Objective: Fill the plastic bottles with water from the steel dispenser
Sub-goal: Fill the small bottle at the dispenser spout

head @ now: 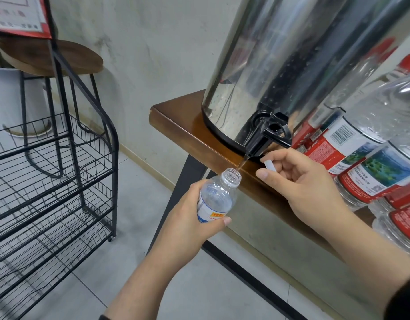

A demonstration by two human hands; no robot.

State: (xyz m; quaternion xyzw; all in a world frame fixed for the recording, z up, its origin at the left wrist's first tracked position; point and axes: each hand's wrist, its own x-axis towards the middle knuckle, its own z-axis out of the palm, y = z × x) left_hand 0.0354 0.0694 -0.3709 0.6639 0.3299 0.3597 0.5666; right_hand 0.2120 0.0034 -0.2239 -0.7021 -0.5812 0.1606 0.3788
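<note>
Two bare hands work below the black tap point(260, 140) of the tall shiny steel dispenser point(280, 65). Her left hand point(192, 218) grips a small clear plastic bottle point(216, 197), mouth tilted under the thin stream. Just beside it, the right hand point(303, 183) pinches a white cap point(268, 163).

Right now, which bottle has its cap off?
The small bottle in the left hand, under the tap. The big red-labelled bottles on the table are apart, at right.

Left hand point(194, 211) grips with curled fingers; right hand point(301, 181) pinches, fingers bent.
</note>
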